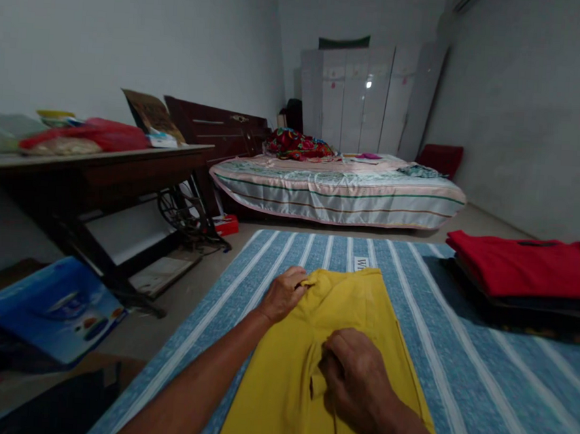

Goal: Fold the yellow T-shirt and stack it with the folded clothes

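Note:
A yellow garment (358, 306) lies flat on a blue striped mat (481, 373) in front of me. My left hand (282, 294) is closed on the garment's far left corner, pinching the fabric. My right hand (356, 378) is closed on a fold of the yellow cloth near its middle. Both forearms reach in from the bottom of the view.
A stack of folded clothes with a red top (523, 267) sits at the mat's right edge. A dark table (101, 163) with bags on it stands at left, a blue bag (53, 307) below it. A bed (335, 190) and white wardrobe (366, 97) are beyond.

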Demonstrator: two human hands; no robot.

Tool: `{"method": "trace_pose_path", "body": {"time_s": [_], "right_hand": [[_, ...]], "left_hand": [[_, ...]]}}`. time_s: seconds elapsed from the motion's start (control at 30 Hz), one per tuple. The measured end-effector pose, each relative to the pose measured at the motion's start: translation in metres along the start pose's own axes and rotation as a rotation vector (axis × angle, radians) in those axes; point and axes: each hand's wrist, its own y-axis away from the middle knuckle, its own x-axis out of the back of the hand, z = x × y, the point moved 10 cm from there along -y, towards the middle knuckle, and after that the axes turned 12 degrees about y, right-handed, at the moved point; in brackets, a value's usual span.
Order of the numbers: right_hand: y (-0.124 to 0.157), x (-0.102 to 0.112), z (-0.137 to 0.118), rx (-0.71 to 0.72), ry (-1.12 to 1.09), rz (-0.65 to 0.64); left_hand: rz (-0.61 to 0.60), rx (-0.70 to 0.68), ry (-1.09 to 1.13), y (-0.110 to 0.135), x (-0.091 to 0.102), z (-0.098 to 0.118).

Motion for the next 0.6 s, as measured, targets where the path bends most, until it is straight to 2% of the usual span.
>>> {"method": "trace_pose_path", "body": {"time_s": [0.07,0.13,0.2,0.27,0.37,0.47,0.6], "right_hand": [[-0.007,0.01,0.018,-0.099,-0.073,0.021],[-0.019,0.024,0.051,-0.221,-0.1,0.057],[-0.031,0.036,0.102,-0.438,-0.001,0.067],[-0.039,0.039,0.154,-0.666,0.223,-0.031],[-0.057,0.033,0.2,-0.774,0.29,-0.066],[-0.068,0.013,0.222,-0.801,0.24,-0.066],[-0.076,-0.008,0.228,-0.778,0.076,-0.01]], "left_hand": [[0.003,-0.01,0.014,-0.002,-0.001,-0.001],[0.017,-0.017,0.02,-0.003,0.0,-0.002],[0.035,-0.016,0.017,-0.003,0.001,-0.004],[0.057,-0.005,0.013,-0.002,0.003,-0.006],[0.091,0.031,0.015,0.0,0.007,-0.013],[0.116,0.075,0.037,0.002,0.009,-0.021],[0.159,0.156,0.122,0.004,0.012,-0.034]]}}
